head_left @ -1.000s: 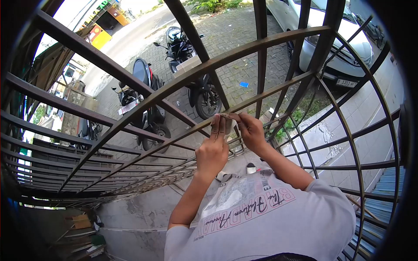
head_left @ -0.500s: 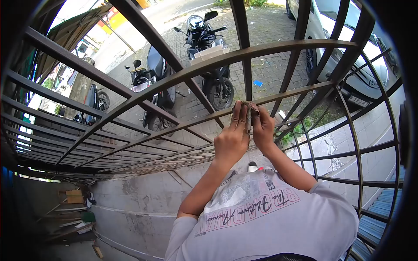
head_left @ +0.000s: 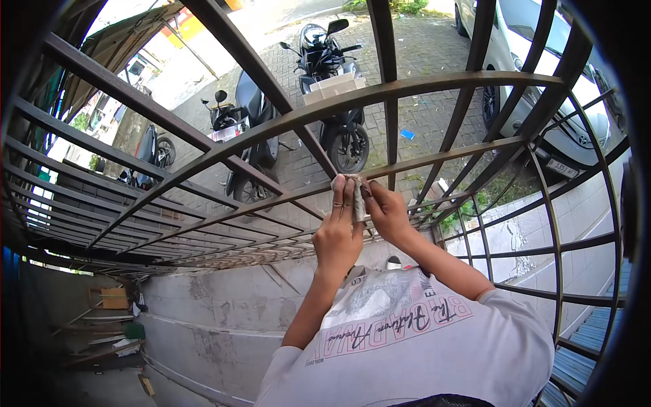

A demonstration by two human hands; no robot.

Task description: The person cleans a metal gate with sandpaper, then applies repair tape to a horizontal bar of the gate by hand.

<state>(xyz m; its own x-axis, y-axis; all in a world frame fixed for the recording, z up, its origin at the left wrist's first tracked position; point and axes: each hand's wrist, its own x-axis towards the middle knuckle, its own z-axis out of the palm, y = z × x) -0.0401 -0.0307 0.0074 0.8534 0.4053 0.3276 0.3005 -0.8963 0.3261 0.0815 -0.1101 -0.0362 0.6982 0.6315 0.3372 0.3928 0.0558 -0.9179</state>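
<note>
Railing (head_left: 434, 78) of curved brown bars spans the view, above a white car (head_left: 522, 51) and motorcycles (head_left: 336, 95). Left hand (head_left: 337, 237) and right hand (head_left: 388, 214) both pinch a folded grey sheet (head_left: 357, 198), which is draped over one bar and pressed between their fingers.

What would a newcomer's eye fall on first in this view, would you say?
The brown metal grille fills the whole view, curving out over a street. At its middle, the left hand and right hand press a folded grey sheet against one bar. Through the bars below stand parked motorbikes, with a silver car at top right.
</note>
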